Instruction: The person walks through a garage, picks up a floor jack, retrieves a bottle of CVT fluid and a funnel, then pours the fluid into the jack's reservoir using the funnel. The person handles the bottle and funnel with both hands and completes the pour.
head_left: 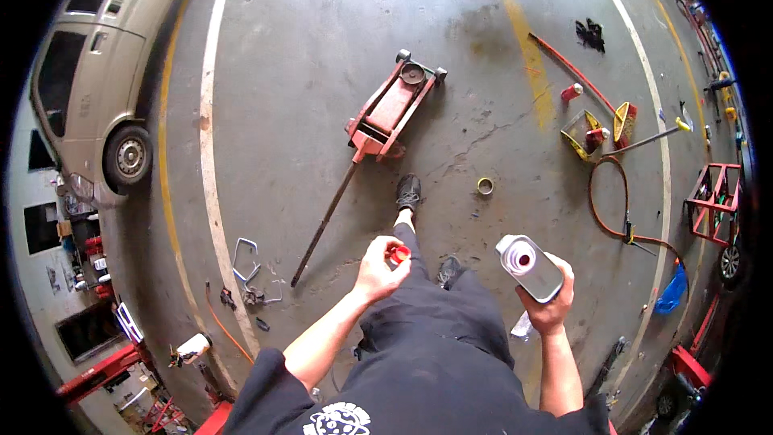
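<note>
My left hand (pixel 377 272) is closed on a small round red cap (pixel 399 254), pinched between thumb and fingers in front of my body. My right hand (pixel 551 300) grips a grey plastic bottle (pixel 538 278) by its side. The bottle's white neck is uncovered and shows a dark opening. What is inside it I cannot make out. The two hands are well apart, both over the floor near my legs.
Ahead stands a red floor jack (pixel 390 105) with its long handle (pixel 326 221) slanting toward me. A roll of tape (pixel 485 186) lies on the floor. To the right are a dustpan (pixel 581 135), a broom and a hose (pixel 592 193). A van (pixel 97 72) is parked at left.
</note>
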The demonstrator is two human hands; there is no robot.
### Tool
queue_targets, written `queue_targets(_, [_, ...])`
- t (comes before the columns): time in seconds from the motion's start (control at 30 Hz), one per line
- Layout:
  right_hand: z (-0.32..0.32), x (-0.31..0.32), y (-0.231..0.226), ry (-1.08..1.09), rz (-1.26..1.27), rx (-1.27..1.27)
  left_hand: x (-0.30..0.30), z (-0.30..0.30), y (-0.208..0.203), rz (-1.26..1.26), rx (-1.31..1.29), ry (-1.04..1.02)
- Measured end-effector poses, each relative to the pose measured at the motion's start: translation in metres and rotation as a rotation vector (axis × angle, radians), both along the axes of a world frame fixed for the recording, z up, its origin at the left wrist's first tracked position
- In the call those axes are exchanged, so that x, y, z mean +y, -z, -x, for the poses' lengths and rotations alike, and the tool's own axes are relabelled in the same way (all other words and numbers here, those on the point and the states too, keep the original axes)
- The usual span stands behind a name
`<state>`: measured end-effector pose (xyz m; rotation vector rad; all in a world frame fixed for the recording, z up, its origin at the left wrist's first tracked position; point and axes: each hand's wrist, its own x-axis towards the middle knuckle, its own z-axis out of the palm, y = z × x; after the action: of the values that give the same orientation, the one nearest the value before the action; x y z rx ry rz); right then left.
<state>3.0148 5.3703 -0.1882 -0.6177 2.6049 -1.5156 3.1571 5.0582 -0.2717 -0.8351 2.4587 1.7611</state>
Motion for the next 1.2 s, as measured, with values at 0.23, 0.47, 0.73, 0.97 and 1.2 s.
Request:
queue_targets(0.23, [0.019,-0.071,0.025,0.23,-0.009,-0.29,-0.097,0.107,0.035,-0.055,-0.054,0.061])
queue_targets(0.47, [0.054,-0.13,0.027,0.262,0.001,-0.348,-0.145,0.142,0.052,-0.076,-0.108,0.104])
queue_targets(0.73, [0.042,-0.146,0.005,0.372,0.028,-0.253,-0.147,0.178,0.034,-0.146,-0.03,0.256])
queue_targets(0.97, [-0.004,-0.112,-0.006,0.496,0.041,-0.113,-0.117,0.21,0.027,-0.15,0.034,0.399])
queue_targets(1.2, [-0.126,-0.078,-0.048,0.797,0.018,0.012,-0.061,0.198,-0.017,-0.121,0.138,0.652])
